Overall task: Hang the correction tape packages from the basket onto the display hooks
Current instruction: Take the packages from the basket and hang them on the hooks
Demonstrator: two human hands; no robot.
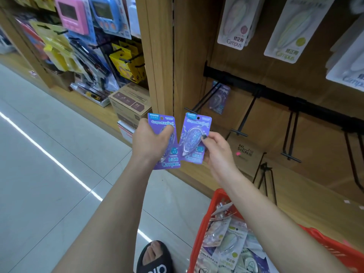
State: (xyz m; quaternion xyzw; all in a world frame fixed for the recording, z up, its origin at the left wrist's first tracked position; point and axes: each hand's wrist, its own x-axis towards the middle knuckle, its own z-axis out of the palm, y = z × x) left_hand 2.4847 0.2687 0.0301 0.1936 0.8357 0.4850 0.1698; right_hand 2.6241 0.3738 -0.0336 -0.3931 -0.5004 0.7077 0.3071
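My left hand [149,140] grips a purple correction tape package [167,158], possibly more than one stacked. My right hand [216,150] pinches a second purple package [194,134] by its right edge, held upright just below the tip of a black display hook [206,97]. One purple package [219,98] hangs at the back of that hook. The red basket [199,229] sits at the bottom right, under my right forearm, holding several more correction tape packages [228,239] in pale green and purple.
More black hooks [248,113] stick out from the rail on the wooden panel, bare. White and green Campus packages [235,22] hang above. A wooden pillar [157,56] divides this bay from shelves of other goods on the left. Cardboard boxes [131,103] stand on the floor.
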